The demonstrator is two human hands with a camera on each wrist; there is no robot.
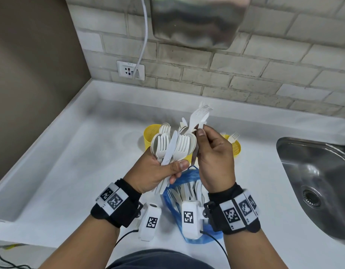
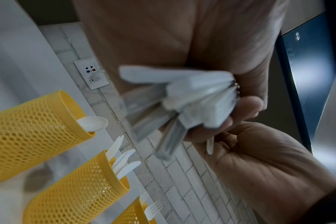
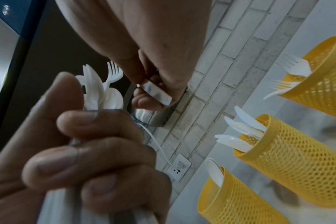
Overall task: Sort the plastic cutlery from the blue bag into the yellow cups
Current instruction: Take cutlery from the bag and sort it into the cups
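Observation:
My left hand (image 1: 160,171) grips a fanned bundle of white plastic cutlery (image 1: 173,146), forks, spoons and a knife mixed, by the handles. Just right of it, my right hand (image 1: 212,152) pinches a white fork (image 1: 200,113) that sticks up above the bundle; the right wrist view shows thumb and fingertip on its handle (image 3: 155,92). The blue bag (image 1: 194,173) lies on the counter under my hands with more cutlery inside. Three yellow mesh cups stand behind: one with spoons (image 2: 29,136), one with knives (image 2: 77,189), one with forks (image 3: 316,83).
A steel sink (image 1: 313,171) is sunk into the white counter (image 1: 70,162) at the right. On the brick wall behind are a socket (image 1: 130,70) with a white cable (image 1: 144,35) and a steel appliance (image 1: 196,22) above.

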